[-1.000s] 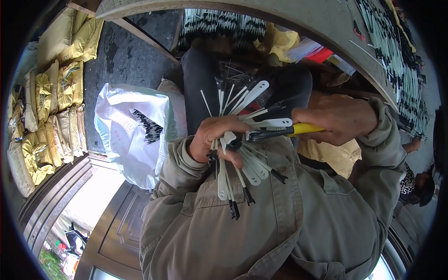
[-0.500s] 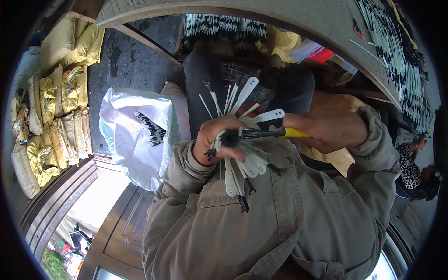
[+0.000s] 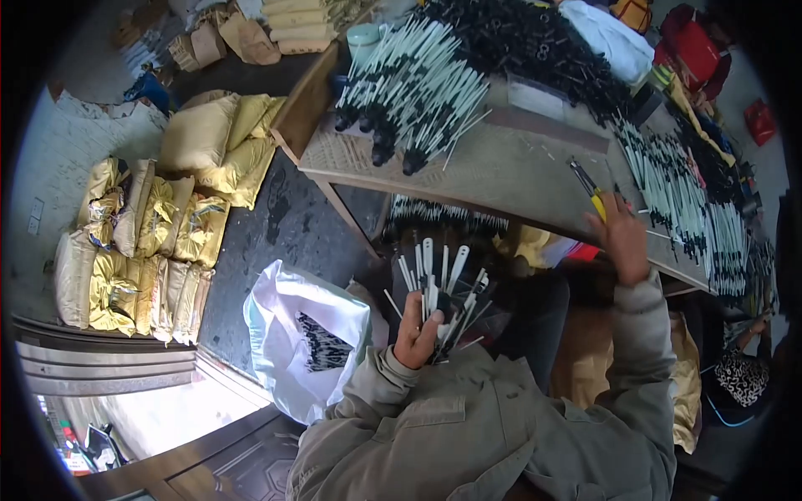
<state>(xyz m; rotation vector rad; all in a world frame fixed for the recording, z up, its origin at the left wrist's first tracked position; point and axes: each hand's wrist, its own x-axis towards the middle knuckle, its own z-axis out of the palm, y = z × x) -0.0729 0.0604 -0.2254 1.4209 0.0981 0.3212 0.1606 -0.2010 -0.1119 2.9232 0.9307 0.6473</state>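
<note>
My left hand point(image 3: 412, 332) is closed round a bundle of slim white strips and rods point(image 3: 428, 271), held upright in front of my chest. Some strips have rounded ends with holes, and dark pieces show among the rods. Out to the right, my right hand point(image 3: 625, 242) is at the table's near edge. Between its thumb and fingers is the yellow handle of a pair of pliers point(image 3: 584, 178), whose dark jaws point away over the tabletop. Part of the handle is hidden by the fingers.
The table point(image 3: 518, 196) carries a heap of pale rods with black ends point(image 3: 418, 88), black parts point(image 3: 535, 42) and more rods point(image 3: 668, 188). An open white sack point(image 3: 280, 334) with black-and-white pieces stands left of my legs. Stuffed yellow bags point(image 3: 180, 213) lie farther left. Another person point(image 3: 742, 380) sits at far right.
My right hand has moved from beside the bundle out to the table with the pliers. My left hand still holds the bundle. The view has tilted up, showing more of the tabletop.
</note>
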